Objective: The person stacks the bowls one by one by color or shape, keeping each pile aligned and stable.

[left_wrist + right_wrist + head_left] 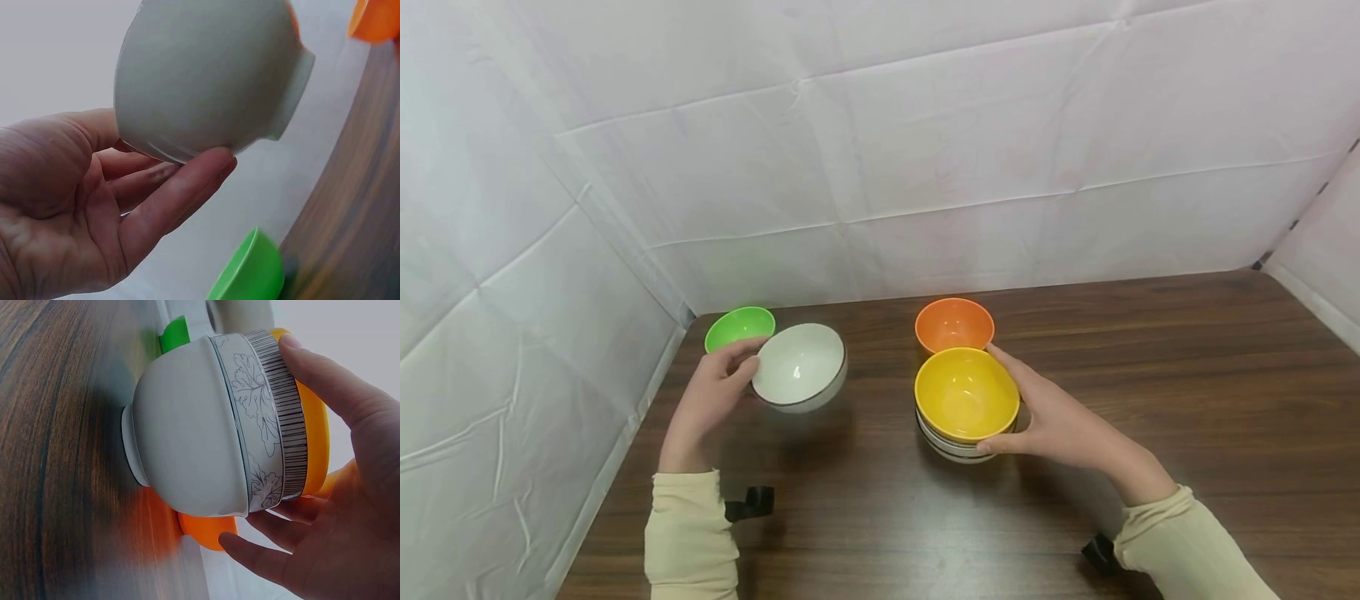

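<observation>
My left hand (715,387) pinches the rim of a white bowl (801,364) with a thin dark edge, thumb on one side and fingers on the other. That bowl is tilted and raised above the table; its plain outside (206,75) fills much of the left wrist view. My right hand (1060,417) grips a stack of bowls near its top, thumb on the near side. A yellow bowl (967,395) is uppermost. Beneath it the right wrist view shows a striped band (286,419), a leaf-patterned band (255,419) and a plain white bowl (184,431), whose foot is close to the table.
An orange bowl (953,323) stands right behind the stack. A green bowl (739,326) sits at the back left corner, partly behind my left hand. White cloth walls (880,150) border the dark wooden table (1187,375) at the back and sides.
</observation>
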Action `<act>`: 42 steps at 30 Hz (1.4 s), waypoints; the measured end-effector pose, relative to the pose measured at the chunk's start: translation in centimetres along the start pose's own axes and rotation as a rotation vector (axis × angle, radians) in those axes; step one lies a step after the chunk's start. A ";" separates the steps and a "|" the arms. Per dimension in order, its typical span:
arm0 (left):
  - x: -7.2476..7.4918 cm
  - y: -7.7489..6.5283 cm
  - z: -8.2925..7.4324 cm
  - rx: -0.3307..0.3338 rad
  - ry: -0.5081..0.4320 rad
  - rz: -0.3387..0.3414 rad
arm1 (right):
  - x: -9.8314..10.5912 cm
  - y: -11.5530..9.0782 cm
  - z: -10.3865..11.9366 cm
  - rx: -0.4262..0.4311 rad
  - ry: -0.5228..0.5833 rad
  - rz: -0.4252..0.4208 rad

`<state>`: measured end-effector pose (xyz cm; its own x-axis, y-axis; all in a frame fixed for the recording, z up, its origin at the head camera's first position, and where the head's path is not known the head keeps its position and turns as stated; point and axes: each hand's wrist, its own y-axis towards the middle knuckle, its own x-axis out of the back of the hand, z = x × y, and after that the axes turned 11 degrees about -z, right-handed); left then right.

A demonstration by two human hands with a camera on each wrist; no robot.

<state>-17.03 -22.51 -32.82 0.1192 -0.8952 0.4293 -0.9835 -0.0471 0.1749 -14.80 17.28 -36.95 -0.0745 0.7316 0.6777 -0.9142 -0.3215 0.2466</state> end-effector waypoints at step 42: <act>-11.5 -2.7 -6.5 0.036 -0.383 0.093 | 0.5 -0.7 3.1 0.267 0.048 -0.378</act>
<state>-14.86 -9.19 -32.42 -0.0239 -0.9966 0.0795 -0.9926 0.0331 0.1170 -13.01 16.03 -34.66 0.2205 0.8523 0.4744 -0.7466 -0.1655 0.6444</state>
